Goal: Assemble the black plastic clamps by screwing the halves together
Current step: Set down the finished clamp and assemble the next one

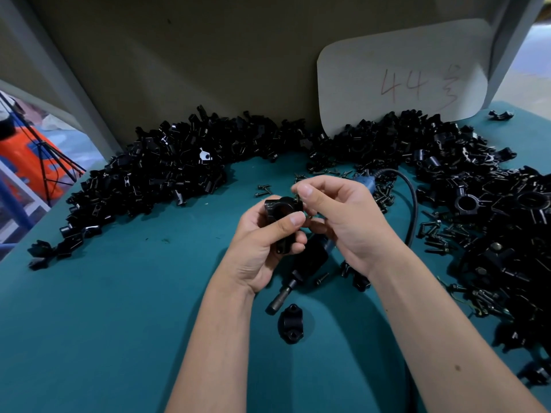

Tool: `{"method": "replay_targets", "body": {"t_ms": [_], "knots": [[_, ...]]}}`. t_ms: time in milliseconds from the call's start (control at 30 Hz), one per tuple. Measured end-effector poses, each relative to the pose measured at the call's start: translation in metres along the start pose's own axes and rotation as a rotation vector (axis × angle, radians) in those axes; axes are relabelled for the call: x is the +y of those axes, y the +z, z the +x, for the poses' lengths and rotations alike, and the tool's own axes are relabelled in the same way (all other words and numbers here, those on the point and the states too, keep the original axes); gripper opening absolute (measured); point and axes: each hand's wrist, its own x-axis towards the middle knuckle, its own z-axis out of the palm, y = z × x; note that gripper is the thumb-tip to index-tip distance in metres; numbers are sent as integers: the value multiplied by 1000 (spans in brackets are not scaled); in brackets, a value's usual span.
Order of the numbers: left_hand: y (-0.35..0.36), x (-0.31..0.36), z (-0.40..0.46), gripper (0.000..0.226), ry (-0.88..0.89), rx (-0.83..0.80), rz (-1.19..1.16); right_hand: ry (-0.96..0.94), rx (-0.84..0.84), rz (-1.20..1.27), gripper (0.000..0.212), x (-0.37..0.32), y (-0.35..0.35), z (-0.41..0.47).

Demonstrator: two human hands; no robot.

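Observation:
My left hand (262, 245) grips a black plastic clamp (283, 213) above the middle of the teal table, thumb across its front. My right hand (340, 216) pinches a small dark screw (298, 198) between thumb and forefinger at the clamp's upper right edge. A loose black clamp half (290, 323) lies on the table below my hands. An electric screwdriver (298, 269) with a blue grip lies under my hands, its bit end pointing toward me.
Large heaps of black clamp parts lie at the left (143, 177) and at the right (492, 204). Loose screws (438, 234) are scattered to the right. The screwdriver's black cable (413, 204) loops right. A white card (402, 76) leans on the back wall.

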Motion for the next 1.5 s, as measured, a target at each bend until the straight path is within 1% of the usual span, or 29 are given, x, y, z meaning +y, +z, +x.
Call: {"method": "replay_targets", "body": {"t_ms": [67, 133, 233, 367, 467, 533, 567, 600, 667, 733, 800, 867, 967, 1000, 1067, 1167, 1267, 1333, 1400, 1500], "knots": [[0, 0, 0, 25, 4, -10, 20, -12, 17, -28, 4, 1, 1, 0], [0, -1, 0, 25, 2, -16, 33, -17, 44, -58, 6, 1, 0, 1], [1, -2, 0, 19, -15, -27, 38, -6, 49, -93, 8, -1, -5, 2], [0, -2, -1, 15, -47, -22, 7, 19, -5, -86, 13, -3, -7, 0], [0, -3, 0, 5, -9, -13, 20, 13, 9, -103, 19, -2, -6, 0], [2, -4, 1, 8, 16, -7, 47, 2, 52, -128, 24, -2, -4, 1], [3, -5, 2, 10, 22, 10, 69, -22, 82, -178, 30, -1, -2, 1], [4, -6, 3, 17, 31, 38, 99, -58, 115, -256, 33, 0, 0, 2], [5, -9, 5, 31, 54, 93, 164, -123, 194, -402, 33, 3, 2, 2], [5, -12, 6, 36, 100, 135, 237, -144, 266, -470, 34, 6, 0, 4], [5, -13, 7, 37, 125, 162, 288, -151, 288, -492, 33, 8, -2, 5], [6, -13, 6, 33, 113, 164, 286, -167, 275, -497, 29, 8, -2, 5], [4, -8, 6, 15, 49, 114, 216, -184, 206, -507, 20, 8, -2, 4], [2, -7, 5, 10, 31, 94, 185, -181, 167, -500, 18, 7, -2, 4], [-1, -3, 4, 6, 0, 75, 132, -170, 84, -443, 16, 5, -4, 3], [-3, 0, 2, 12, -30, 52, 65, -165, 0, -315, 17, 2, -2, 1], [-3, 0, 1, 9, -33, -27, -27, -144, -64, -145, 16, 1, 2, -1], [-3, -1, 1, 13, -34, -74, -103, -119, -103, -71, 16, 1, 2, -1], [-3, -3, 0, 23, -21, -103, -121, -91, -98, -54, 15, 0, 2, 0], [-1, -4, 0, 18, -5, -84, -77, -37, -65, -21, 17, -2, 2, -1]]}}
